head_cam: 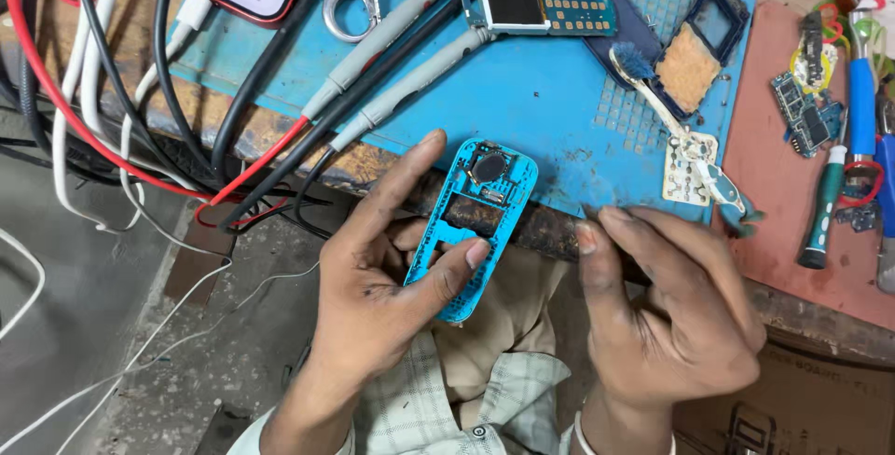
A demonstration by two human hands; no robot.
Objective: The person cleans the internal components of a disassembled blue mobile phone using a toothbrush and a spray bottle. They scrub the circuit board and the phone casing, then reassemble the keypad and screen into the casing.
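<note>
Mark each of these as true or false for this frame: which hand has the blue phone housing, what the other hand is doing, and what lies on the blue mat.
1. The left hand holds the blue phone housing. True.
2. The right hand grips a screwdriver. False: its fingertips are pinched together near the edge of the blue mat; whether they hold anything cannot be told.
3. A circuit board with a small screen lies on the mat. True.
4. The brush lies on the floor. False: it lies on the mat, beside a dark phone frame.
5. The grey test probes are in the left hand. False: they lie across the mat, untouched.
</note>
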